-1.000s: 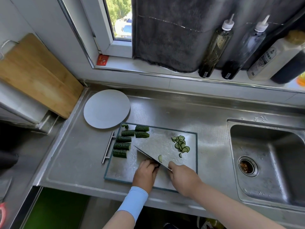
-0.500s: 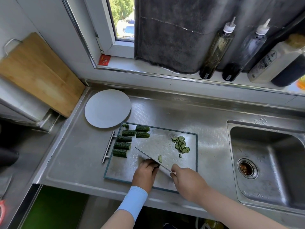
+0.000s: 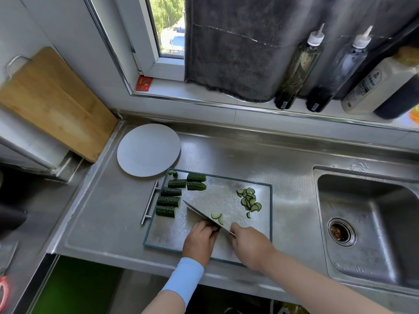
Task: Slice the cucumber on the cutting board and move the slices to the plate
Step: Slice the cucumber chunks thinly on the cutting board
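right hand (image 3: 249, 243) grips broad steel knife (image 3: 204, 215) | left hand (image 3: 200, 236) curled on dark cucumber piece (image 3: 215, 228)

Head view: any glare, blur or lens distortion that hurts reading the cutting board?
Head view: mild daylight sheen on the steel cutting board, cucumber slices crisp. Head view: fisheye bows the windowsill and tilts the bottles at right. Head view: lower-left corner in deep shadow; knife edge sharp, no motion blur.

A steel sink (image 3: 383, 211) lies right of the grip. Squeeze bottles (image 3: 297, 71) stand beyond it; a wooden board (image 3: 52, 103) leans far left.
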The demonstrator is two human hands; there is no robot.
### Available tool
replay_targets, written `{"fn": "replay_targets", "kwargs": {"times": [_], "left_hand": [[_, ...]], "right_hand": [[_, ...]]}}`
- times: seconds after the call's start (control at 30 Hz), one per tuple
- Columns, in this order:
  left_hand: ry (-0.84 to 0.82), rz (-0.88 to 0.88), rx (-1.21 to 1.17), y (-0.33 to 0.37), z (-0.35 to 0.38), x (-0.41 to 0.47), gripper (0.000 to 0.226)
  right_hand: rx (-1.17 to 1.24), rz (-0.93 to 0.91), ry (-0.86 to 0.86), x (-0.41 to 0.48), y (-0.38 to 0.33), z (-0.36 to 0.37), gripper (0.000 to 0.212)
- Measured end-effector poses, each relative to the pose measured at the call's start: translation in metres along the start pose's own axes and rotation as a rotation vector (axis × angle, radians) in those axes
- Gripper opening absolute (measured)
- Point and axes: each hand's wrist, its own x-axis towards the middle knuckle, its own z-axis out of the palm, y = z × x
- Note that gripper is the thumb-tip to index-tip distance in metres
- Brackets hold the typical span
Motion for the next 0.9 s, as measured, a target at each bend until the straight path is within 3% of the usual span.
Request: {"fn": "replay_targets", "kwargs": {"times": [0.17,0.37,0.9], "left_hand": [[-0.022,0.038,0.019,-0.003,-0.003,-0.003,0.01],[0.013,0.031,-0.012,-0.001,-0.001,-0.002,0.024],[0.027,0.004,-0.045,-0.004,0.001,-0.004,0.023]], "right_hand": [[0.011,-0.017,0.009,0.0,-0.003,-0.004,0.016],[0.017,-0.053,0.073,-0.015,0.0,-0.002,0.021],[0.024,0.015,0.021,-0.01,0.001,0.005,0.015]]}}
